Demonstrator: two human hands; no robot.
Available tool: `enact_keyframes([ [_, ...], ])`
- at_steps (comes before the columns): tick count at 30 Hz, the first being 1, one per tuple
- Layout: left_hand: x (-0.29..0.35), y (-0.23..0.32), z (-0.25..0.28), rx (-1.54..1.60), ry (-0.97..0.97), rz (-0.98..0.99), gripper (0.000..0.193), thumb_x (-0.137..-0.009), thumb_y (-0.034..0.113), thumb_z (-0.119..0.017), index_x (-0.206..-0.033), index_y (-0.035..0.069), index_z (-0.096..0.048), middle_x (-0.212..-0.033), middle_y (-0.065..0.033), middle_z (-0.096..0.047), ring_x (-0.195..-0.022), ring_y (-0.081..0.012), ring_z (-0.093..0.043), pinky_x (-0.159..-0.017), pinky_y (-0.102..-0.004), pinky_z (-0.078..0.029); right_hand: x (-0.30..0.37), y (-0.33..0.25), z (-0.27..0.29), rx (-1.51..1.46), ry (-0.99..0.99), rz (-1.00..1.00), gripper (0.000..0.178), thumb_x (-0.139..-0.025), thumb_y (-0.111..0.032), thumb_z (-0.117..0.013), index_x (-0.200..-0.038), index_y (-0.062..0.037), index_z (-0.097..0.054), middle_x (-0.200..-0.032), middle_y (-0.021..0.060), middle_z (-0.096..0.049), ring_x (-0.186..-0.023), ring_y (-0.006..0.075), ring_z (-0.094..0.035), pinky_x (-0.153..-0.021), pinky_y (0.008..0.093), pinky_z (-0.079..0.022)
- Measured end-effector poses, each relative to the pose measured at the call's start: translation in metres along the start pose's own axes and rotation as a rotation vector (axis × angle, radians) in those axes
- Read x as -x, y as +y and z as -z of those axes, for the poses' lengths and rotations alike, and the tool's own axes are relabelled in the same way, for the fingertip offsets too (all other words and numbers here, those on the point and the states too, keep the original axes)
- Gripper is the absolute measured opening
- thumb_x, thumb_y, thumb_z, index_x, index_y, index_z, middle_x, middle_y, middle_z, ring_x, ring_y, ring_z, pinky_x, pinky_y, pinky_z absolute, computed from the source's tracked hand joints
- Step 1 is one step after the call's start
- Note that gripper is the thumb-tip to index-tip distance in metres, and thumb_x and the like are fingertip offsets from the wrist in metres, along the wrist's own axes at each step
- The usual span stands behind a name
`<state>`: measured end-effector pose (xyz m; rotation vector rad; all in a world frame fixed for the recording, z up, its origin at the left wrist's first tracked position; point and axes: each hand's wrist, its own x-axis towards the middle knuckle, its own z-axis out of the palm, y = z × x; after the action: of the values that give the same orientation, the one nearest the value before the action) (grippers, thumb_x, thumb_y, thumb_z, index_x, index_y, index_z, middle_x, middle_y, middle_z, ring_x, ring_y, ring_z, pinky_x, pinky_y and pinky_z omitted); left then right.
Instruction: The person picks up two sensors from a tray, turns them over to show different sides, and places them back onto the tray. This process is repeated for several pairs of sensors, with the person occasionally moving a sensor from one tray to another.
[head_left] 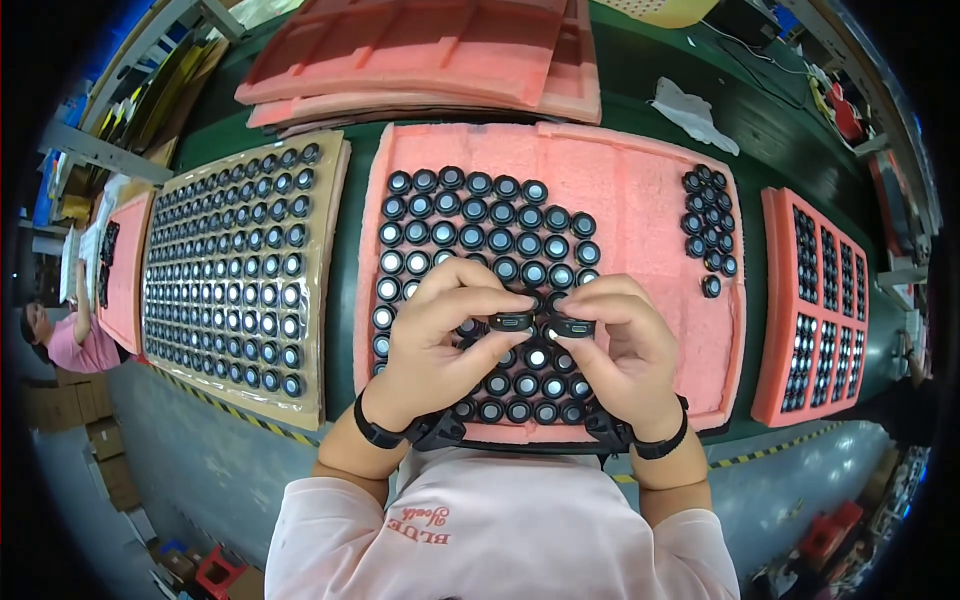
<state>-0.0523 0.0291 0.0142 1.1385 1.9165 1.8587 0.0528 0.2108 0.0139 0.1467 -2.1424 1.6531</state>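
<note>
My left hand (440,345) pinches a small round black device (511,322) between thumb and fingertips, with a slot like a charging port on its near edge. A matching black device (574,327) is pinched in my right hand (632,350), its slot also facing me. Both are held side by side above a pink foam tray (640,215). Rows of similar black discs with shiny pale centres (471,237) stand on the tray's left and middle, partly hidden by my hands. A looser cluster of black discs (708,212) lies at the tray's right.
On the left lies a brown board (330,250) carrying many black discs. A red foam tray (776,300) with filled compartments stands on the right. Pink foam sheets (420,50) are stacked behind, near a white crumpled bag (692,112). Another person (78,340) is at far left.
</note>
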Motion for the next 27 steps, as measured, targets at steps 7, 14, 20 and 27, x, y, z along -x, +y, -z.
enact_keyframes([
  [7, 0.000, -0.006, 0.004, -0.047, -0.077, -0.057, 0.031, -0.075, -0.002, -0.074, -0.106, -0.001, -0.067, -0.105, -0.0112, -0.055, -0.090, -0.0165, -0.056, -0.078, -0.0256, -0.046, 0.001, 0.001, -0.001, -0.045, 0.003, -0.063, 0.026, -0.077, 0.009, -0.067, -0.102, 0.0033, -0.060, -0.104, 0.0153, -0.058, -0.097, 0.0222, -0.058, -0.086, 0.0317, -0.047],
  [14, -0.003, -0.008, 0.007, 0.053, -0.108, -0.082, 0.032, -0.077, -0.004, -0.069, -0.109, -0.002, -0.065, -0.113, -0.0171, -0.054, -0.101, -0.0225, -0.056, -0.087, -0.0318, -0.048, -0.004, 0.005, -0.002, -0.005, 0.024, 0.054, 0.030, -0.074, 0.004, -0.073, -0.102, 0.0006, -0.063, -0.109, 0.0159, -0.059, -0.095, 0.0250, -0.061, -0.082, 0.0330, -0.049],
  [20, 0.000, -0.009, -0.001, 0.090, -0.037, -0.062, 0.043, -0.074, -0.005, -0.067, -0.116, 0.000, -0.062, -0.117, -0.0149, -0.057, -0.103, -0.0213, -0.059, -0.080, -0.0299, -0.051, 0.002, 0.010, -0.004, -0.025, 0.051, 0.062, 0.036, -0.072, 0.005, -0.074, -0.105, -0.0005, -0.060, -0.114, 0.0162, -0.056, -0.100, 0.0259, -0.059, -0.086, 0.0349, -0.049],
  [27, 0.002, -0.014, -0.003, 0.158, 0.013, -0.114, 0.051, -0.073, -0.007, -0.067, -0.122, 0.000, -0.056, -0.116, -0.0143, -0.061, -0.105, -0.0245, -0.059, -0.084, -0.0325, -0.050, 0.002, 0.011, -0.004, -0.024, 0.063, 0.092, 0.040, -0.071, 0.006, -0.073, -0.108, -0.0009, -0.058, -0.112, 0.0165, -0.057, -0.102, 0.0267, -0.059, -0.088, 0.0354, -0.048],
])
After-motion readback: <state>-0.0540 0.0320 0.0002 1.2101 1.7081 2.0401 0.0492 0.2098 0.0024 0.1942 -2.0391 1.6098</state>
